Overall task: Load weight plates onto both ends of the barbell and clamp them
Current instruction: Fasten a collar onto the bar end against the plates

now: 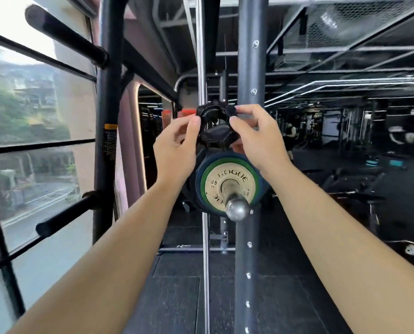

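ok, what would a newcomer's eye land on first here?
Dead centre, the left hand and right hand pinch a black barbell collar in the air, not yet on the barbell sleeve. Just below, a gold Rogue plate sits outermost on that sleeve, whose steel end points at the camera.

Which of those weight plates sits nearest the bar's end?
The small gold ROGUE plate; the wider green plate and blue plate sit behind it.

Black clamp (215,126) above the plates (221,182) (gold outermost) on the barbell (237,208)
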